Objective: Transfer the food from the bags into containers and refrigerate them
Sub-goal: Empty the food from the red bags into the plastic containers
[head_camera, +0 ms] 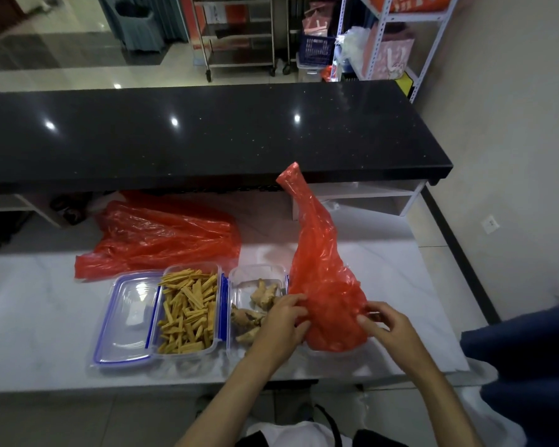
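A red plastic bag (323, 279) stands upright on the white counter (39, 317), its twisted top pointing up. My left hand (281, 321) grips its lower left side and my right hand (384, 324) pinches its lower right side. Just left of it, a clear container (259, 272) holds a few pale brown food pieces (262, 293), partly hidden by my left hand. A second clear container (188, 312) is full of yellow strips. Its blue-rimmed lid (126, 321) lies beside it.
An empty red bag (162, 233) lies flat behind the containers. A raised black countertop (207, 133) runs across the back. A dark blue cloth (526, 366) sits at the right edge. Shelves and carts stand beyond.
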